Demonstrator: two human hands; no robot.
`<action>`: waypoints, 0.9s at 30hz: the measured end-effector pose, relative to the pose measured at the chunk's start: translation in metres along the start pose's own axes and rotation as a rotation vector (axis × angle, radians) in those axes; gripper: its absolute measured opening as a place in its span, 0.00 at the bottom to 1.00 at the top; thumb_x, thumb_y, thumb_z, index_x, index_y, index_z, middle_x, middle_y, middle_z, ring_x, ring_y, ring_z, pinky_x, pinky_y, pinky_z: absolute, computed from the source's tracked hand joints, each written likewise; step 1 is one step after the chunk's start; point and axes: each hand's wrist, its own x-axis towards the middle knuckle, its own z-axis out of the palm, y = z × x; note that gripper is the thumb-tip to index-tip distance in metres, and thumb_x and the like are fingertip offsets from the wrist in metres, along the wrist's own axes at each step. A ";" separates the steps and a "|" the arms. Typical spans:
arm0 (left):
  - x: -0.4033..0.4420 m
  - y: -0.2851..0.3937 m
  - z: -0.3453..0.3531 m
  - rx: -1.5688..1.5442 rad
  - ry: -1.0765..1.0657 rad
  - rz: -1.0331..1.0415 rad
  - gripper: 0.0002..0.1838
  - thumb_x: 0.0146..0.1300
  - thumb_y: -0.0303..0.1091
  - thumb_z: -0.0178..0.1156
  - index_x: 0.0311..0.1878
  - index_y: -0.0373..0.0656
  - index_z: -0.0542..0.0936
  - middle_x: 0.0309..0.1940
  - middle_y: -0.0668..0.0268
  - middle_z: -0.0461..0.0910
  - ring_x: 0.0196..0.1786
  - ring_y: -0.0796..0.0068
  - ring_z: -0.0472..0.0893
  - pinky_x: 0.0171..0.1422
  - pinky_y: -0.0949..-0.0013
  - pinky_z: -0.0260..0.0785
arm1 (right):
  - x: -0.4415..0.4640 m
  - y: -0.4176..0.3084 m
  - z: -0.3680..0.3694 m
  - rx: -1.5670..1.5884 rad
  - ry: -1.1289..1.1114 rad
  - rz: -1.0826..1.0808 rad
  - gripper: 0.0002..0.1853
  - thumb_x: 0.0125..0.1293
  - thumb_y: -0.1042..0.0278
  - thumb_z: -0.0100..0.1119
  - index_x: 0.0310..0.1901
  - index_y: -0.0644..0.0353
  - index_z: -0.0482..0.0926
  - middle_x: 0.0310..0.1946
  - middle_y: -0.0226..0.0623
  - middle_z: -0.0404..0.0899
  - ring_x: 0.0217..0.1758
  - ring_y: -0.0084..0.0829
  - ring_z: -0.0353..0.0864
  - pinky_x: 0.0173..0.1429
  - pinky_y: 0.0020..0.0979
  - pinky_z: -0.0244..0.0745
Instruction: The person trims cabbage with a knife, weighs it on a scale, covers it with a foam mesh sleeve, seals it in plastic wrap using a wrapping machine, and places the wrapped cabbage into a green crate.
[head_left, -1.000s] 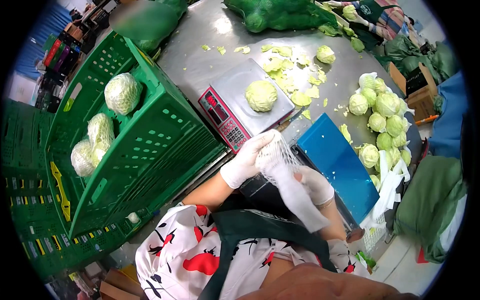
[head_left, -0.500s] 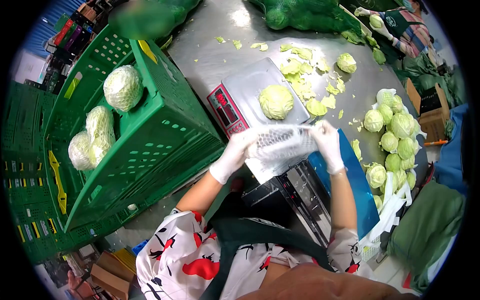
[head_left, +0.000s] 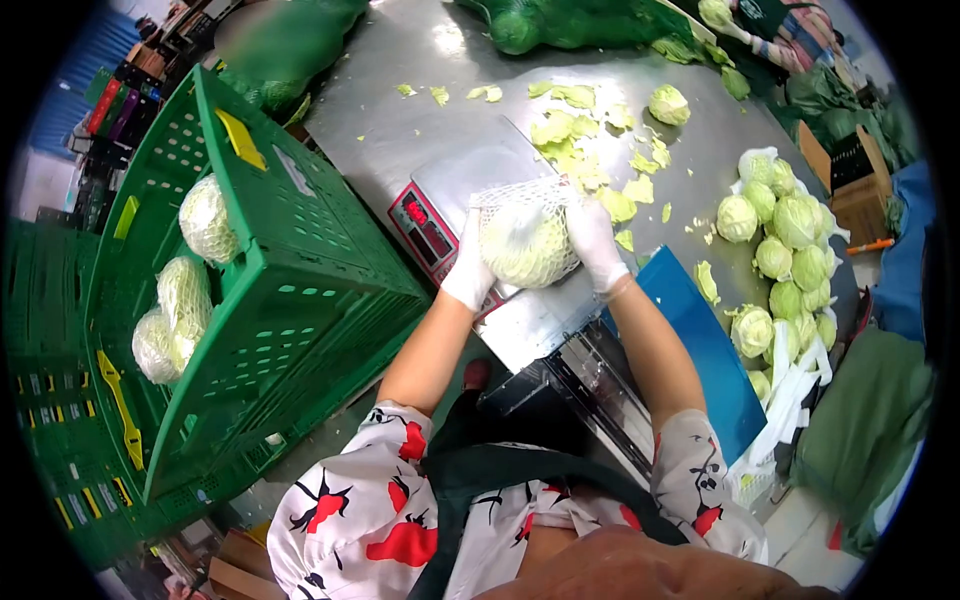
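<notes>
Both hands wear white gloves. My left hand (head_left: 472, 262) grips the left side of a white mesh net (head_left: 507, 197), and my right hand (head_left: 594, 243) grips its right side. The net lies around a pale green cabbage (head_left: 530, 245) held between the hands, over the near part of the silver scale (head_left: 460, 165). Red digits show on the scale's display (head_left: 423, 226), left of my left hand. Some of my fingertips are hidden by the net and cabbage.
A green crate (head_left: 320, 260) with netted cabbages (head_left: 208, 219) stands at left. Loose leaves (head_left: 575, 145) and a cabbage pile (head_left: 795, 225) lie on the metal table (head_left: 400, 100). A blue panel (head_left: 690, 350) is at right; a co-worker (head_left: 790, 35) is at the far right.
The net was bunched in my hands, then stretched between them; now it is around the cabbage. The cabbage lay on the scale and is now between both hands, nearer to me.
</notes>
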 end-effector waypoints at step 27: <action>-0.083 -0.245 0.084 1.629 -0.940 0.060 0.39 0.65 0.44 0.64 0.74 0.39 0.61 0.69 0.49 0.65 0.71 0.57 0.68 0.75 0.61 0.59 | -0.314 0.062 -0.192 0.037 0.769 0.234 0.39 0.63 0.66 0.67 0.70 0.72 0.58 0.66 0.56 0.67 0.68 0.44 0.69 0.72 0.38 0.64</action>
